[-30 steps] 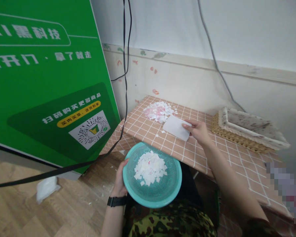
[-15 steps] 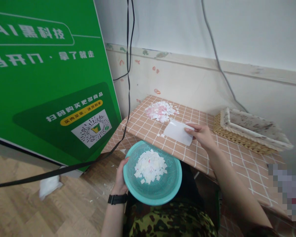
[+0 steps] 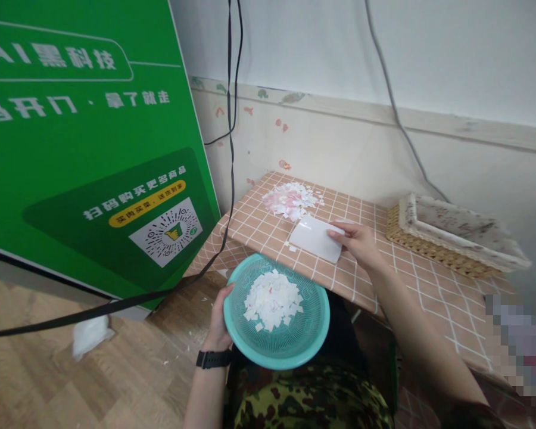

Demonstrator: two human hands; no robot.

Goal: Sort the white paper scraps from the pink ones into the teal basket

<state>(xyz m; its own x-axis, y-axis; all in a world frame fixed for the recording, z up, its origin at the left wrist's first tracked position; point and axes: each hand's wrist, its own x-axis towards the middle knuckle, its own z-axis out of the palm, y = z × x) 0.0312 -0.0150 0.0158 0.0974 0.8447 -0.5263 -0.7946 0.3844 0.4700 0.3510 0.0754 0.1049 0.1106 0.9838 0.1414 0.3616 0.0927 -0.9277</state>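
Note:
My left hand [image 3: 220, 319] grips the left rim of a turquoise plastic colander [image 3: 315, 333], held just below the table's front edge. Inside the colander lies a heap of small white paper scraps [image 3: 272, 298], a few tinged pink. Between thumb and fingers, my right hand [image 3: 355, 241] pinches a smooth white card [image 3: 315, 238] low over the checked tablecloth. Just beyond the card sits a second pile of white and pinkish paper scraps [image 3: 290, 199]. A couple of loose scraps [image 3: 292, 248] lie by the card's left edge.
A wicker basket with a cloth lining [image 3: 455, 238] stands on the table [image 3: 375, 292] at the right. To the left rises a green cabinet [image 3: 93, 137]. A black cable [image 3: 230, 179] hangs across the table's left corner. A white bag [image 3: 92, 336] lies on the floor.
My right hand has shifted the card slightly left, toward the loose scraps by its edge. The colander and my left hand have stayed nearly in place.

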